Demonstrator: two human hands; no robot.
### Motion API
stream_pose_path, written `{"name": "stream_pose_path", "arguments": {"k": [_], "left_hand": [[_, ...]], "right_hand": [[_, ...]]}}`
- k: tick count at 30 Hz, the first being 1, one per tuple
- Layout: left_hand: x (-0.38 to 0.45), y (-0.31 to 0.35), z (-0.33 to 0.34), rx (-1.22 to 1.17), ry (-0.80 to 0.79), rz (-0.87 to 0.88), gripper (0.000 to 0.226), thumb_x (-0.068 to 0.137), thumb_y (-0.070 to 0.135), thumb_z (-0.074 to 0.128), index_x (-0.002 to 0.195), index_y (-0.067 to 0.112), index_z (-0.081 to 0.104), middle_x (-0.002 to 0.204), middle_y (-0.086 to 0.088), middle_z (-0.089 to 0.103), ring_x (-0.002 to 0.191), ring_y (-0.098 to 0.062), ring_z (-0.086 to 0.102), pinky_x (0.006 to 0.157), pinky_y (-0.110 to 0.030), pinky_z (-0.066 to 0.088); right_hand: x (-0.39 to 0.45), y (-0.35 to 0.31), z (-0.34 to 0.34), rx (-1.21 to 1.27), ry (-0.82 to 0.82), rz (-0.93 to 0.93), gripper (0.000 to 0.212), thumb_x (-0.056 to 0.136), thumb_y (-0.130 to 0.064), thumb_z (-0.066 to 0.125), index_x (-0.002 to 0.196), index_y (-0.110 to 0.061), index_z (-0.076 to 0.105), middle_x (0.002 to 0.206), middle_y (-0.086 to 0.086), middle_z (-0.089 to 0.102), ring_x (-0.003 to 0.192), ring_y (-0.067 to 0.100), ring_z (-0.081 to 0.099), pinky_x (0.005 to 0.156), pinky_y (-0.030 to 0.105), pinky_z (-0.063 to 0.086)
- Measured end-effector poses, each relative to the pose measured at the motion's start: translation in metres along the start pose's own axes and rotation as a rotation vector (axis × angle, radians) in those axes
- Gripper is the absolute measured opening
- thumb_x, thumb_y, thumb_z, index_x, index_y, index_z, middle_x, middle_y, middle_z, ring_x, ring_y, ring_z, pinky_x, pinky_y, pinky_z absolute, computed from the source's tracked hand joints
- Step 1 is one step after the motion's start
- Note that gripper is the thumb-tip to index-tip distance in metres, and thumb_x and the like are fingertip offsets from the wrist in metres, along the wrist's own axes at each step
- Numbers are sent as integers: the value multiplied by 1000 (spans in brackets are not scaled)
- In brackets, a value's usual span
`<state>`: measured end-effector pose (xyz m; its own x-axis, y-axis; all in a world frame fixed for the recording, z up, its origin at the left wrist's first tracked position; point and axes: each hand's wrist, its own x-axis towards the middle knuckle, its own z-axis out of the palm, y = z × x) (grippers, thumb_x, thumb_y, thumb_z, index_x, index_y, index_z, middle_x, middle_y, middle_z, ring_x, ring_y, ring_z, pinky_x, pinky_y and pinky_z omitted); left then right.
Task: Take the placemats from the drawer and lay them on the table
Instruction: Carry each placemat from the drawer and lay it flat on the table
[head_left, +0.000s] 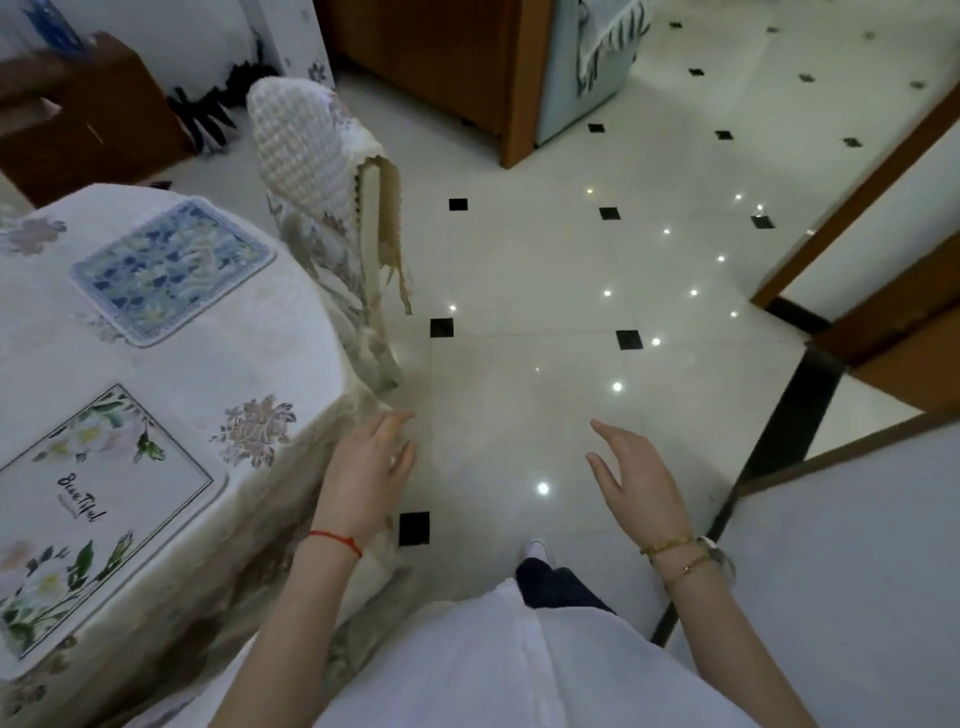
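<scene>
So your left hand (370, 470) & right hand (635, 480) hang slack, holding nothing; two mats, blue mat (174, 272) & floral mat (88, 512), lie flat at separate seats on the table (291, 338), probably as place settings.

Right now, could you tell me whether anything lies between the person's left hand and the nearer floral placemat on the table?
Nothing visible does. The left hand is open and empty beside the table's edge, and only bare tablecloth separates it from the floral placemat. The blue placemat lies farther back, out of the path.
</scene>
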<state>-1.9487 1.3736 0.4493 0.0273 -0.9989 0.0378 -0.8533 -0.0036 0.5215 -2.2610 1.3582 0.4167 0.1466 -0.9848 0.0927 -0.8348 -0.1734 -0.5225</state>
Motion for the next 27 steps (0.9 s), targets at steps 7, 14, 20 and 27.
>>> {"name": "stream_pose_path", "arguments": {"k": [7,14,20,27], "left_hand": [[80,60,46,-15,36,-27,38,94,26,53,131,17,53,127,-4,59,115,-18,55,98,-25,38],[153,75,67,-28,26,-90,37,94,25,53,130,16,54,124,-5,60,115,-19,55,98,-29,42],[253,55,81,-54,25,-125,34,93,20,55,126,12,57,119,-9,62,109,-24,58,95,-36,48],[409,25,55,-36,51,-171,35,92,18,54,127,13,56,115,-9,62,101,-23,60,91,-32,48]], "right_hand": [[79,70,-53,-24,18,-1,39,92,-17,59,129,-8,53,123,9,60,114,21,55,100,23,35],[162,109,-56,-9,-47,9,38,93,-19,57,130,-9,53,125,7,59,116,20,53,100,23,34],[269,130,-33,-24,-117,11,36,94,-20,55,128,-10,54,125,7,59,116,19,53,99,20,31],[475,102,-19,-25,-84,-78,35,93,-18,57,126,-9,55,121,8,61,115,23,54,98,15,29]]}}
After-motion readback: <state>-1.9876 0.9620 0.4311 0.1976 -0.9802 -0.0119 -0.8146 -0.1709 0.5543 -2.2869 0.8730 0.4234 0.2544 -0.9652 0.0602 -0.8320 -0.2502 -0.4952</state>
